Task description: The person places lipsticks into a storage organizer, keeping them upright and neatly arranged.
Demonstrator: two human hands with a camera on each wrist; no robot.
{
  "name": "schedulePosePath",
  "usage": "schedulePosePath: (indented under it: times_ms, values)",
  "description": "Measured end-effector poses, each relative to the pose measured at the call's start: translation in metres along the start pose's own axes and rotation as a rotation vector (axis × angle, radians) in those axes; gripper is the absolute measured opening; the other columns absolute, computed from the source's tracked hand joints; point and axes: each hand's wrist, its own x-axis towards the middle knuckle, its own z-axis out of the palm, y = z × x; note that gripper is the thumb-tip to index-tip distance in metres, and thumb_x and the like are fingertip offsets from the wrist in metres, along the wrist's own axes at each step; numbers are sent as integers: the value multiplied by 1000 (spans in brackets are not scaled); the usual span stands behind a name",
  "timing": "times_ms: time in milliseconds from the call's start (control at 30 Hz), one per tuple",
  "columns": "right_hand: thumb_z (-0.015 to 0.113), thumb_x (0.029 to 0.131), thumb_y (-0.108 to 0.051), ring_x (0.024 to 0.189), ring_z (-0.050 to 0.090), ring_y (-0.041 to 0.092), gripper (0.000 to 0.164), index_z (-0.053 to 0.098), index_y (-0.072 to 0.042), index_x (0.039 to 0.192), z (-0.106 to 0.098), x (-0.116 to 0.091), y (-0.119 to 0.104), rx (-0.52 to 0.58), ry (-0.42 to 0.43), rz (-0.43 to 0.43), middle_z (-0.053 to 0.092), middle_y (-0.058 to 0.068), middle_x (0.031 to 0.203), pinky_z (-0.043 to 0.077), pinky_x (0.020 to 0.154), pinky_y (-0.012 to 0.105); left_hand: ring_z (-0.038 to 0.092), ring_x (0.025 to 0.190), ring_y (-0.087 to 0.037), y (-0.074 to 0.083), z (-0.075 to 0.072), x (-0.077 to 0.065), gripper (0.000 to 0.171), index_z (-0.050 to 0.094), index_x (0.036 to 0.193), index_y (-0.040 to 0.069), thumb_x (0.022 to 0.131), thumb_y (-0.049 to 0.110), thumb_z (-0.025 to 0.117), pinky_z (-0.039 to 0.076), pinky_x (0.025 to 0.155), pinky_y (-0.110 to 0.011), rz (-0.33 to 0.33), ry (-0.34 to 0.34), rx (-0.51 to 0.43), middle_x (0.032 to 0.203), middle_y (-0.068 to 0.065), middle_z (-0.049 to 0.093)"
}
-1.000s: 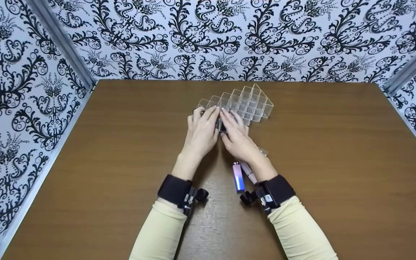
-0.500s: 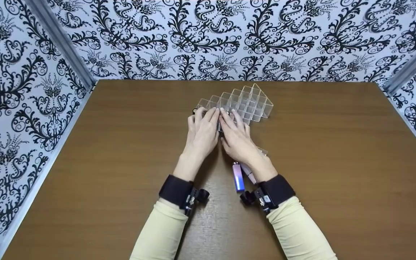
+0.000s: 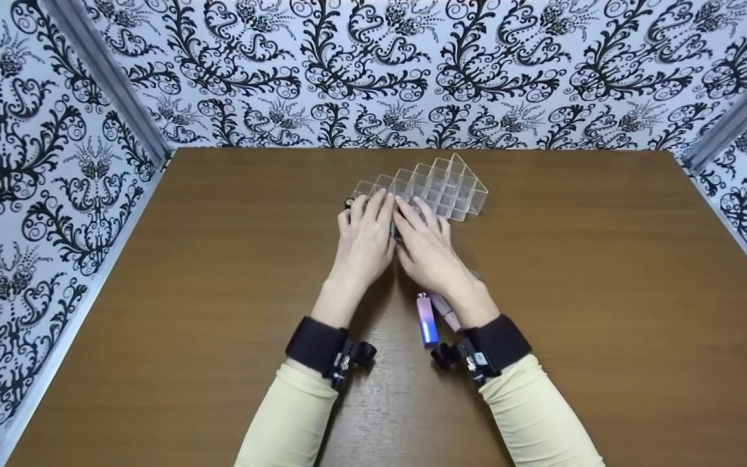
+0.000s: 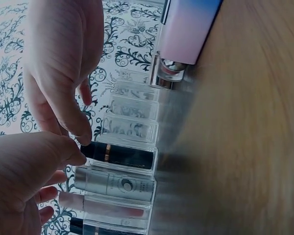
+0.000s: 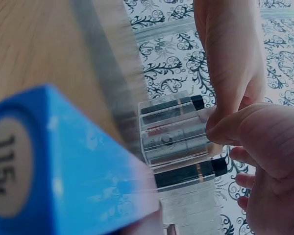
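Fingers [image 3: 383,211] outstretched, thumbs [image 4: 74,154] close together — left hand [image 3: 366,243], right hand [image 3: 430,250] at the clear organizer [image 3: 458,185], black tube [image 4: 125,155] slotted inside — settling it, apparently; next calls for gentle, straight pressure.

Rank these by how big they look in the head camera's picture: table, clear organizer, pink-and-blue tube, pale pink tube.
1. Table
2. Clear organizer, partly covered
3. Pink-and-blue tube and pale pink tube: unranked between themselves, since the pale one is partly hidden.
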Motion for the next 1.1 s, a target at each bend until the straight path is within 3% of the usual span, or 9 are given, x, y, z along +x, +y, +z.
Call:
schedulePosePath:
  times_ms: [267, 367, 500, 633, 833, 1100]
  values:
    - [59, 94, -3, 137, 43, 44, 52, 50, 6, 144, -10, -4, -2, 68, 119, -8, 51, 25, 146, 34, 111, 61, 43, 131, -36, 1, -11, -4, 59, 49, 147, 4, 92, 16, 66, 40, 96, -50, -10, 65, -82, 152, -13, 47]
    - [59, 94, -1, 130, 50, 44, 48, 52, 7, 141, -16, -9, -2, 115, 134, -7, 56, 26, 139, 38, 110, 57, 46, 127, -35, 3, -13, -5, 56, 53, 144, 4, 90, 11, 67, 39, 97, -50, -27, 120, -139, 142, -14, 54]
    - [59, 96, -2, 123, 57, 42, 41, 56, 6, 137, -25, -14, -1, 173, 84, 3, 62, 24, 131, 43, 107, 52, 52, 114, -33, 6, -15, -8, 46, 61, 133, 6, 88, 8, 69, 40, 94, -50, -52, 195, -191, 121, -12, 61]
    - [61, 97, -4, 119, 61, 39, 34, 62, 5, 130, -33, -21, 1, 197, -16, -14, 67, 21, 125, 46, 105, 50, 59, 100, -32, 10, -19, -12, 33, 64, 120, 6, 88, 8, 70, 44, 87, -48, -64, 195, -207, 107, -10, 63]
    - [64, 94, -3, 112, 64, 38, 29, 65, 6, 122, -45, -34, 7, 213, -143, -78, 70, 21, 116, 49, 101, 49, 67, 78, -29, 15, -31, -21, 13, 63, 103, 7, 92, 11, 68, 54, 68, -44, -30, 88, -281, 87, -6, 68]
    - [69, 93, -4, 109, 65, 35, 28, 66, 4, 119, -57, -50, 15, 206, -245, -77, 70, 19, 113, 51, 97, 50, 71, 86, -30, 25, -47, -30, 16, 68, 100, 10, 97, 26, 68, 57, 72, -47, -56, -255, -301, 95, -6, 72]
